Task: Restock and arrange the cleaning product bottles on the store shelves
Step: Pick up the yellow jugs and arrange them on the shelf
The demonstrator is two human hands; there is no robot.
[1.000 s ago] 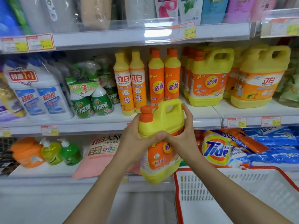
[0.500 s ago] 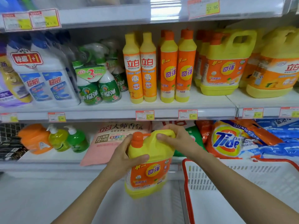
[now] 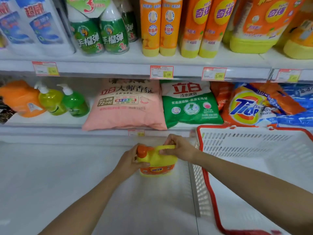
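Observation:
A yellow detergent jug (image 3: 158, 162) with an orange cap and orange label is held low, just above the white bottom shelf (image 3: 67, 175). My left hand (image 3: 129, 162) grips its neck side below the cap. My right hand (image 3: 179, 149) curls round the jug's yellow handle. Matching yellow and orange jugs (image 3: 257, 26) stand on the upper shelf at the right, beside tall orange bottles (image 3: 203, 28) and slimmer orange ones (image 3: 159, 26).
A white basket with a red rim (image 3: 205, 177) sits at the right, close to the jug. Behind stand a pink bag (image 3: 125, 106), a green bag (image 3: 191, 106), Tide bags (image 3: 249, 106), green pump bottles (image 3: 62, 102) and an orange bottle (image 3: 22, 99).
Both hands have carried the jug down from in front of the middle shelf to just above the bottom shelf. The view has tilted downward with it.

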